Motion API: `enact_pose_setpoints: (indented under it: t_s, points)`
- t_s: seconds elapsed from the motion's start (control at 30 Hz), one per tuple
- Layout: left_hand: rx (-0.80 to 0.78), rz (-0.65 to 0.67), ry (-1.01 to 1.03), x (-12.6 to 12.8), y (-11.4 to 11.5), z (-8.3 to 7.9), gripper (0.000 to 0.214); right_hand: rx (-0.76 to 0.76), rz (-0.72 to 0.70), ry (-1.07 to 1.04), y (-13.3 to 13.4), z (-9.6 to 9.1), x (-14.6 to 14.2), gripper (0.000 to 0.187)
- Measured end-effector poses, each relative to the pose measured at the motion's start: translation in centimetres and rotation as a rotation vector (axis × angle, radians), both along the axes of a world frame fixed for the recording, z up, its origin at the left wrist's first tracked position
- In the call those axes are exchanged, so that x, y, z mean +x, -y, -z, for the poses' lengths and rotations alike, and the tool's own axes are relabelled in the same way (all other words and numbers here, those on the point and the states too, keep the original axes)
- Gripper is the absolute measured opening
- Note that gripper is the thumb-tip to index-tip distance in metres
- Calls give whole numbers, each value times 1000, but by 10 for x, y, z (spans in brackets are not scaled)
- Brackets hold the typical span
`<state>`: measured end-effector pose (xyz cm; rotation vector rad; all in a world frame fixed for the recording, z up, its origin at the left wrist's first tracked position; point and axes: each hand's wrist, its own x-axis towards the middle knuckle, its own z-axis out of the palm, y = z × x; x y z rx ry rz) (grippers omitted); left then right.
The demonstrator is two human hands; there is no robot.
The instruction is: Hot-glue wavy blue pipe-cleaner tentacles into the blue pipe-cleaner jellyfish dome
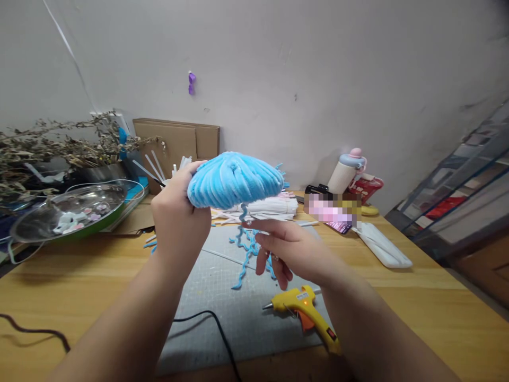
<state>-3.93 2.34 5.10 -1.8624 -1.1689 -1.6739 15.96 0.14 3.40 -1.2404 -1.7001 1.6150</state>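
My left hand (178, 207) is closed around the edge of a fuzzy light-blue dome (234, 180) wound from pipe cleaners, raised above the table. From under the dome hangs a wavy blue pipe cleaner (243, 212). My right hand (288, 246) is at its lower end, thumb and forefinger pinched on it, the other fingers curled below. More wavy blue pipe cleaners (241, 278) lie on the grey cutting mat (199, 297) behind and beneath my right hand. A yellow hot glue gun (300, 305) rests on the mat, nozzle to the left.
White pipe cleaners (274, 208) are piled behind the dome. A metal bowl (71, 212) with small pieces stands left, near dried plants (79, 143) and cardboard (178, 138). At right are a bottle (344, 172), a phone (338, 225) and a white object (384, 246). A black cord (214, 318) crosses the mat.
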Motion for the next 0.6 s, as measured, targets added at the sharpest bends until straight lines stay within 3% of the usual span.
enact_pose_setpoints:
  t_s: [0.2, 0.4, 0.6]
  points:
    - [-41, 17, 6, 3, 6, -3, 48, 79, 80, -80, -5, 6, -7, 36]
    - [-46, 19, 9, 5, 7, -2, 52, 68, -78, -230, -15, 12, -10, 30]
    - [-60, 22, 12, 1, 5, -2, 52, 162, -9, -94, -12, 13, -3, 34]
